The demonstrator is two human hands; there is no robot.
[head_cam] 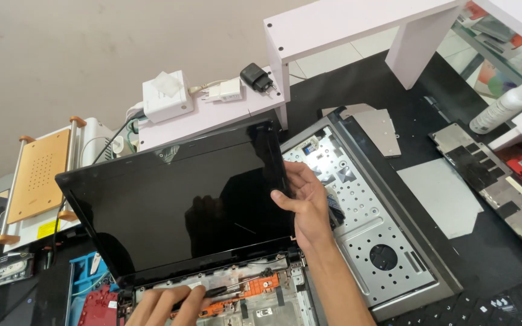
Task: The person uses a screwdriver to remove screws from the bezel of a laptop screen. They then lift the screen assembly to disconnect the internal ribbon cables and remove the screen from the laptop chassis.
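- My right hand (307, 202) grips the right edge of the laptop screen (176, 202), thumb on the dark glass and fingers curled behind the frame.
- The screen stands open and tilted, its lower edge meeting the opened laptop base (243, 296) at the near edge of the table (490, 253).
- My left hand (167, 302) is closed around a black-handled screwdriver (231, 288), whose shaft lies across the orange part inside the base.
- Just right of the screen lies a silver metal keyboard frame (373, 223) full of small holes, with 1 round opening near its near end.
- Farther right on the table sit a grey sheet (442, 196) and a flat metal plate (490, 175).
- Behind the screen, a white shelf (212, 118) carries a white box (165, 95) and a black plug (256, 77).
- At far left stands a white machine with an orange pad (38, 175).
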